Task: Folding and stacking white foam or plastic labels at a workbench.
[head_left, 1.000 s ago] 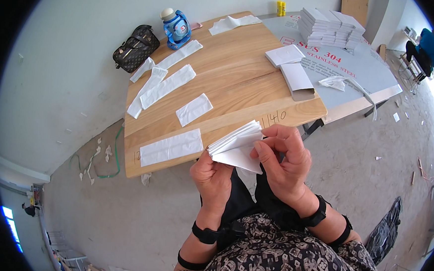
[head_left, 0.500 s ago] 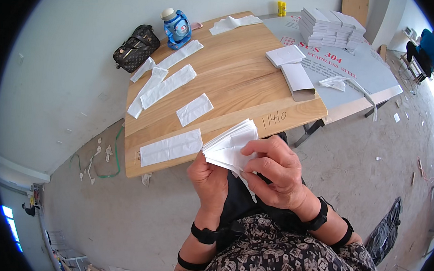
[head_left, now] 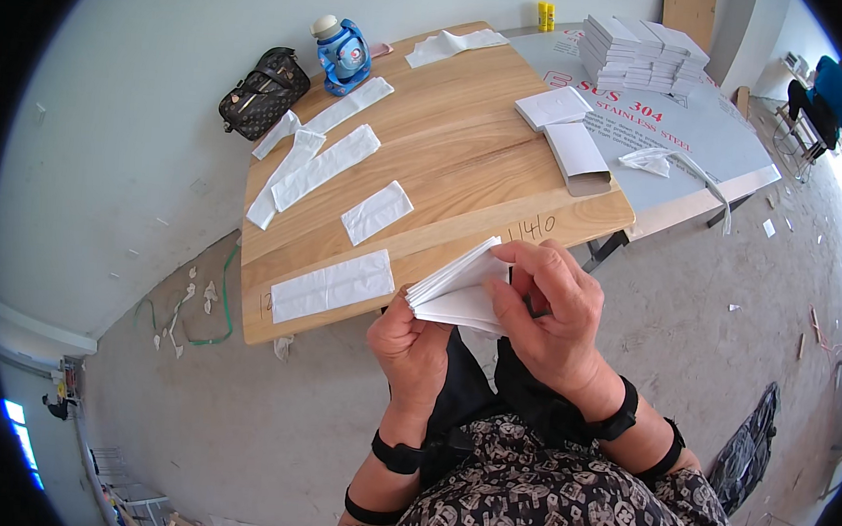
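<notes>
Your left hand (head_left: 416, 345) pinches the lower corner of a fanned stack of white sheets (head_left: 458, 292) at frame centre, below the bench (head_left: 448, 139) edge; your right hand (head_left: 553, 314) curls closed over its right end, fingers (head_left: 527, 260) hooked on top. The grip looks light, so I'd expect loose sheets to slide out and drop to the floor (head_left: 688, 308). Flat white strips (head_left: 331, 285) lie on the bench, upper left.

A stack of flat white boxes (head_left: 646, 53) stood at the grey sheet's (head_left: 728, 137) far edge. Two flat white cartons (head_left: 566, 129) lay at the wooden tabletop's (head_left: 448, 139) right edge.
</notes>
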A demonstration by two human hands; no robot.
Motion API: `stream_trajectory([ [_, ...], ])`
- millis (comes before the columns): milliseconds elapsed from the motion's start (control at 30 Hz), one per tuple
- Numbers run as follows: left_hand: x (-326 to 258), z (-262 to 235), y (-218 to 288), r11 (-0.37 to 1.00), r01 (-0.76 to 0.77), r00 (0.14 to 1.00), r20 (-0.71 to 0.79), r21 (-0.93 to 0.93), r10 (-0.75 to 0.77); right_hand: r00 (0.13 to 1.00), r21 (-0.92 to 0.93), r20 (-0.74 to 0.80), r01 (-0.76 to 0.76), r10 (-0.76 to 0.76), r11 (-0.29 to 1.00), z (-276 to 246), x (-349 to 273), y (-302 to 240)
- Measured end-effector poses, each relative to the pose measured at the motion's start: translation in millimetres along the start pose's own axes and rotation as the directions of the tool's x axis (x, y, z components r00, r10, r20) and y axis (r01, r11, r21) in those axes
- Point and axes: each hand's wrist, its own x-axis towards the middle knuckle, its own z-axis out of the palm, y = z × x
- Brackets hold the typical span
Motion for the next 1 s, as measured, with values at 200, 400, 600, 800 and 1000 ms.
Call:
stream_trajectory([
  [200,0,1,1,1.000,-0.009,1.000,0.018,0.006,0.009,0.999,-0.023,-0.035,0.003,-0.004,1.000,-1,1,1],
  [400,0,2,0,0.999,0.010,1.000,0.001,-0.039,-0.010,0.998,-0.015,-0.032,0.062,-0.062,0.998,-3,0,4],
  [600,1,-1,-4,0.999,0.003,1.000,-0.016,-0.039,-0.004,0.965,0.133,0.082,0.238,-0.250,0.962,1,-10,5],
  [800,1,1,4,0.999,-0.012,1.000,0.018,0.037,0.011,0.998,0.163,-0.007,-0.060,0.062,0.985,0,-6,-4],
  [1000,0,-1,-1,0.999,-0.018,1.000,0.015,0.045,0.017,0.999,0.059,-0.035,0.029,-0.027,0.998,1,-4,0],
])
